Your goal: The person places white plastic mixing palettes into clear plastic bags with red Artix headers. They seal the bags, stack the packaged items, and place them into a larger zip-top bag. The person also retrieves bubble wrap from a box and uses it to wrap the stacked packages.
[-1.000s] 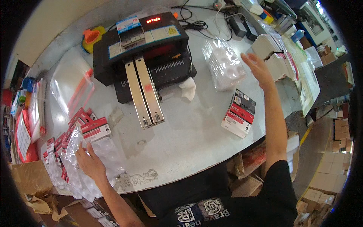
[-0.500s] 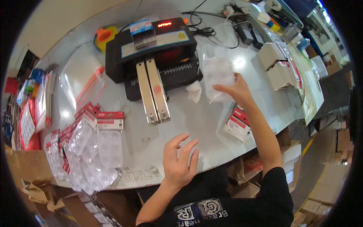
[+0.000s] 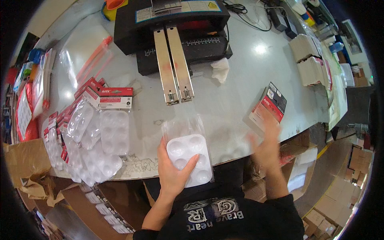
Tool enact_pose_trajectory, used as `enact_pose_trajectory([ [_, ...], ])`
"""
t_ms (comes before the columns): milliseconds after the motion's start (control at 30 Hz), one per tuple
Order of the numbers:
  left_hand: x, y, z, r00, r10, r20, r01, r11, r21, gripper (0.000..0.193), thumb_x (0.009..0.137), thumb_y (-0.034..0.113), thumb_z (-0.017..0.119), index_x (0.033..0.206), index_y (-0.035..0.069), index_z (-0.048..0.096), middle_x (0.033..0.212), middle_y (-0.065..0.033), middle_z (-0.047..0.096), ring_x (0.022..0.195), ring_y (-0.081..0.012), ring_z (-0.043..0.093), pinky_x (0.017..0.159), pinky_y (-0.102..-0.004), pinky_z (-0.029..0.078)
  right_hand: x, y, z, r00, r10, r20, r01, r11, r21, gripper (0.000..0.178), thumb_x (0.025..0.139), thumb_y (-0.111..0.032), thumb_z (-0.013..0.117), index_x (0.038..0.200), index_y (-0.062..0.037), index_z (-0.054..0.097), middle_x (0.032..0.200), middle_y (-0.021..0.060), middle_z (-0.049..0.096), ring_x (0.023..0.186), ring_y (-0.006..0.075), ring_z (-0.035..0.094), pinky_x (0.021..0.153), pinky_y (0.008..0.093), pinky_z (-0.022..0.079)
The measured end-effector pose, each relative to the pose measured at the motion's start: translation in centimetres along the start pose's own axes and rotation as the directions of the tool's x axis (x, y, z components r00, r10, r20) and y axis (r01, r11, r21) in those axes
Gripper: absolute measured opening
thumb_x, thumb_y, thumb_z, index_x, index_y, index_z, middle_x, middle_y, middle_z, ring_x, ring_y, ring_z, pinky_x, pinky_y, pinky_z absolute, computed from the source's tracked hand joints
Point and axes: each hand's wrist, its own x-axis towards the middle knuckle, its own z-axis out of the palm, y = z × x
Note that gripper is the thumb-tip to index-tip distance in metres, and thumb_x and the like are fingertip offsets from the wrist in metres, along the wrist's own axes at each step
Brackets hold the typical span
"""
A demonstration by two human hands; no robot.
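My left hand (image 3: 175, 170) is closed around the left side of a white plastic paint palette (image 3: 189, 151), its thumb pressed across the round wells. The palette sits inside a clear plastic bag (image 3: 182, 126), whose loose end points away from me. To the right, my right hand (image 3: 267, 146) is smeared by motion at the near end of a stack of red and black header cards (image 3: 271, 105). Whether its fingers grip a card cannot be made out. At the left lies a pile of bagged white palettes (image 3: 115, 132) with red header cards.
A black machine (image 3: 172, 20) with two metal rails (image 3: 174, 68) stands at the back. A crumpled white tissue (image 3: 220, 70) lies beside it. Clear bags (image 3: 86, 44) rest at the far left, stacks of cards (image 3: 306, 60) at the far right. Cardboard boxes (image 3: 296, 160) sit below the table edge.
The bagged palette has come from beside the machine into my left hand near the front edge. My right hand has let it go and moved down to the header cards. The view has shifted.
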Motion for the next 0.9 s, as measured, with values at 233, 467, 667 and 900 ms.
enact_pose_trajectory([
  [233,1.1,0.5,-1.4,0.965,0.258,-0.049,-0.226,0.911,0.344,0.089,0.071,0.028,0.079,0.135,-0.006,0.029,0.127,-0.0241,0.042,0.119,-0.0391,0.041,0.103,-0.0420,0.032,4.3,11.3,-0.5,0.975,0.221,0.001,-0.221,0.974,-0.048,0.095,0.065,-0.033,0.081,0.142,-0.0052,0.033,0.148,0.0160,0.032,0.137,0.0313,0.031,0.107,0.0402,0.030],
  [467,3.0,1.2,-1.8,0.922,0.322,-0.213,-0.262,0.927,0.268,0.021,0.080,0.017,0.070,0.088,0.002,0.058,0.102,-0.0154,0.047,0.100,-0.0303,0.046,0.088,-0.0389,0.036,4.3,10.6,-0.5,0.982,0.173,-0.081,-0.176,0.984,-0.028,0.080,0.058,-0.030,0.085,0.129,-0.0076,0.054,0.132,0.0127,0.053,0.129,0.0231,0.045,0.102,0.0349,0.036],
  [667,3.3,1.4,-1.0,0.911,0.356,-0.207,-0.316,0.927,0.200,0.018,0.081,0.014,0.069,0.086,0.002,0.057,0.102,-0.0134,0.048,0.099,-0.0271,0.047,0.088,-0.0366,0.037,4.8,11.5,-0.5,0.985,0.078,-0.155,-0.082,0.996,-0.021,0.071,0.062,-0.035,0.083,0.122,-0.0069,0.059,0.123,0.0141,0.060,0.109,0.0249,0.060,0.092,0.0348,0.043],
  [900,1.4,3.0,-1.6,0.993,0.112,0.045,-0.071,0.840,-0.538,0.014,0.095,0.008,0.049,0.106,0.000,0.045,0.106,-0.0178,0.063,0.093,-0.0182,0.060,0.086,-0.0287,0.045,7.0,3.2,-3.9,0.978,0.190,-0.089,-0.173,0.969,0.176,0.041,0.069,-0.020,0.081,0.103,-0.0012,0.067,0.083,0.0098,0.070,0.070,0.0129,0.065,0.068,0.0274,0.050],
])
